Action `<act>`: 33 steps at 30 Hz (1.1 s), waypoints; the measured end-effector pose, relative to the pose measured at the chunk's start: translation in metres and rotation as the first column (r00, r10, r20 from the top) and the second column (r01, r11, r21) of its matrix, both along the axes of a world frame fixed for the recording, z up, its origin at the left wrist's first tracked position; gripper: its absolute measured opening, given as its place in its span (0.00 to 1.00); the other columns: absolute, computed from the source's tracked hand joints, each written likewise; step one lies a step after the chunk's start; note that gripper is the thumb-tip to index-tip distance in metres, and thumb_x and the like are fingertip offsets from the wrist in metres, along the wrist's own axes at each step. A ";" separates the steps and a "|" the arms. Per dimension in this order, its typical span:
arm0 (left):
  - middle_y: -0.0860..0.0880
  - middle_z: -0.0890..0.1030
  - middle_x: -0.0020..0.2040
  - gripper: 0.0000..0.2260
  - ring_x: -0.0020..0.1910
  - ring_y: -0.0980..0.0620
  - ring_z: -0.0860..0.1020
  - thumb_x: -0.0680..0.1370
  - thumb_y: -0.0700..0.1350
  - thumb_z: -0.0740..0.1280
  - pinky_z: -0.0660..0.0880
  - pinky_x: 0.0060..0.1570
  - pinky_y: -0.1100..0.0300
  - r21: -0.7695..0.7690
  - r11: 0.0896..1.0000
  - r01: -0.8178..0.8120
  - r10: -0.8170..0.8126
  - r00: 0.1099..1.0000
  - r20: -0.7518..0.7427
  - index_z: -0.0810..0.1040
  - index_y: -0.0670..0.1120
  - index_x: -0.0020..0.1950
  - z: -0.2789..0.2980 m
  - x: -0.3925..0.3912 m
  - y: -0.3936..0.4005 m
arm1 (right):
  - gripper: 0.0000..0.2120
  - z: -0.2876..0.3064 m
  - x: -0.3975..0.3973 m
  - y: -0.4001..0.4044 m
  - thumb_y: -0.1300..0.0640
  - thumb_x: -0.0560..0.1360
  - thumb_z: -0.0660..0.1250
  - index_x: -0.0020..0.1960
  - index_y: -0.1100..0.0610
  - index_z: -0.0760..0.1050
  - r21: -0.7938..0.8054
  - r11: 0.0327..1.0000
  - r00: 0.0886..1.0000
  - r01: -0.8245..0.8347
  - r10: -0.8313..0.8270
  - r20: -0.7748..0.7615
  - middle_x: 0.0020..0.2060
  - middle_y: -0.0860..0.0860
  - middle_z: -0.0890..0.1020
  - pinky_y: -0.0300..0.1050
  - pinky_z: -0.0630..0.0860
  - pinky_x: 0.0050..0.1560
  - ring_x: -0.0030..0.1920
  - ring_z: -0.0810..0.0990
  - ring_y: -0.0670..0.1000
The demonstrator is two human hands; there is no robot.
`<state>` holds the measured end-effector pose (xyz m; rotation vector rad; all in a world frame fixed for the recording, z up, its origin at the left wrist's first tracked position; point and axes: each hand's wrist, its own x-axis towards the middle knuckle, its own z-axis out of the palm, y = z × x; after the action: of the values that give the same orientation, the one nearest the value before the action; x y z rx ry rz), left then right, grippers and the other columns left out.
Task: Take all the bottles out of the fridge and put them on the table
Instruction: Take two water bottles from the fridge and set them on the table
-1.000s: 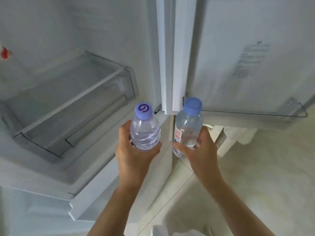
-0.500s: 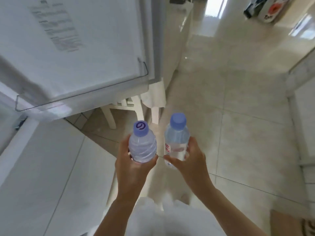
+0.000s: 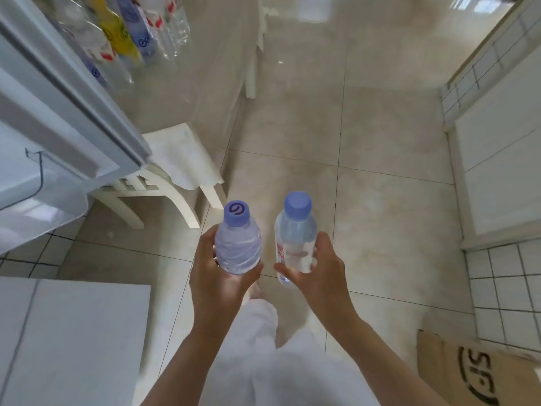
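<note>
My left hand (image 3: 218, 276) grips a short round clear bottle (image 3: 237, 244) with a purple cap bearing a swirl mark. My right hand (image 3: 317, 269) grips a slimmer clear bottle (image 3: 295, 238) with a plain blue cap and a red-lettered label. Both bottles stand upright, side by side, above the tiled floor. Several other bottles (image 3: 128, 33), one with a yellow label, stand on the glossy table (image 3: 187, 83) at the upper left. The open fridge door (image 3: 58, 112) juts in from the left.
A white chair (image 3: 172, 168) stands under the table's near end. A white cabinet top (image 3: 73, 332) lies at lower left, a cardboard box (image 3: 474, 373) at lower right. A white tiled wall and door (image 3: 497, 156) run along the right. Beige floor tiles (image 3: 380, 127) stretch ahead.
My view has swung away from the fridge interior toward the room; the table with bottles has come into sight. Both hands keep the same hold on their bottles.
</note>
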<state>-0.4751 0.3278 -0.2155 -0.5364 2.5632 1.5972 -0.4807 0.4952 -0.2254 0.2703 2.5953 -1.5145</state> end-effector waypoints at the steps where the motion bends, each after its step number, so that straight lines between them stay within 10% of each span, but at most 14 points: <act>1: 0.44 0.81 0.47 0.27 0.47 0.42 0.80 0.65 0.52 0.75 0.77 0.48 0.50 -0.018 0.999 -0.031 0.030 0.999 -0.022 0.75 0.42 0.59 -0.002 -0.010 0.003 | 0.29 -0.001 -0.011 0.004 0.49 0.61 0.81 0.54 0.48 0.67 0.002 1.000 1.000 0.006 -0.006 0.003 0.47 0.48 0.81 0.46 0.81 0.46 0.46 0.82 0.51; 12: 0.60 0.81 0.47 0.32 0.45 0.56 0.81 0.60 0.47 0.83 0.78 0.45 0.54 -0.060 0.993 -0.097 0.085 0.981 -0.177 0.71 0.57 0.59 -0.011 -0.209 0.021 | 0.29 -0.005 -0.204 0.033 0.50 0.60 0.81 0.53 0.47 0.66 0.068 0.997 0.999 0.044 -0.044 -0.009 0.44 0.46 0.81 0.34 0.76 0.38 0.43 0.81 0.48; 19: 0.59 0.81 0.46 0.32 0.44 0.61 0.80 0.61 0.45 0.83 0.72 0.40 0.73 -0.035 0.991 -0.129 0.116 0.960 -0.255 0.70 0.56 0.59 -0.008 -0.312 0.027 | 0.29 0.000 -0.321 0.041 0.50 0.60 0.81 0.51 0.44 0.64 0.078 0.997 0.999 0.007 -0.004 -0.031 0.39 0.36 0.76 0.25 0.72 0.34 0.38 0.77 0.36; 28: 0.57 0.82 0.46 0.32 0.44 0.55 0.81 0.60 0.45 0.83 0.77 0.42 0.61 0.003 0.929 -0.369 0.361 0.907 -0.217 0.71 0.57 0.57 -0.019 -0.416 0.047 | 0.29 -0.009 -0.471 0.051 0.50 0.62 0.80 0.53 0.43 0.65 0.060 0.968 0.969 -0.245 0.244 0.033 0.41 0.35 0.75 0.26 0.69 0.33 0.40 0.77 0.34; 33: 0.61 0.81 0.43 0.30 0.40 0.59 0.80 0.60 0.43 0.82 0.73 0.34 0.70 0.069 0.821 -0.567 0.571 0.807 -0.150 0.71 0.62 0.52 -0.019 -0.468 0.055 | 0.30 0.000 -0.548 0.046 0.52 0.62 0.80 0.53 0.40 0.63 0.046 0.902 0.902 -0.430 0.427 0.065 0.42 0.32 0.74 0.24 0.67 0.34 0.40 0.73 0.28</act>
<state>-0.9431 0.3827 -0.2343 -1.3360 2.6466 1.8940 -1.0284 0.5410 -0.2256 -0.2424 2.4432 -1.2553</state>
